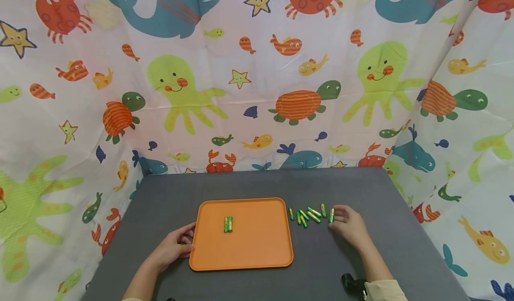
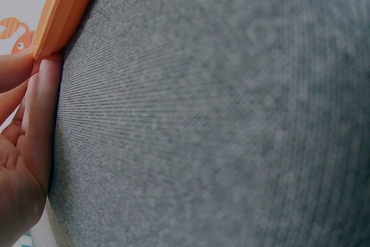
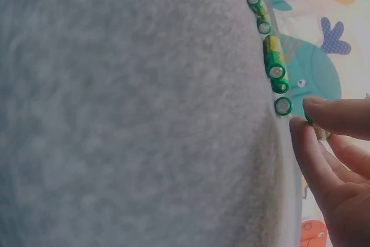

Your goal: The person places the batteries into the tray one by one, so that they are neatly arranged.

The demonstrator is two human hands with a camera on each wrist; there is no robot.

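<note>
An orange tray [image 1: 261, 236] lies on the grey table, and two green-and-yellow batteries [image 1: 230, 224] stand side by side in its left part. At the tray's left edge my left hand [image 1: 170, 248] grips the rim between thumb and fingers; the left wrist view shows the fingertips at the tray's rim [image 2: 55, 33]. To the right of the tray, my right hand [image 1: 351, 226] pinches one battery [image 1: 331, 215] by its fingertips. In the right wrist view that battery is mostly hidden behind the thumb. Several loose batteries [image 1: 313, 216] lie between the tray and my right hand.
The grey table [image 1: 313, 265] extends around the tray. A curtain [image 1: 249, 100] printed with sea animals hangs behind the table and along both sides. A black strap or device [image 1: 353, 285] is worn at the right wrist.
</note>
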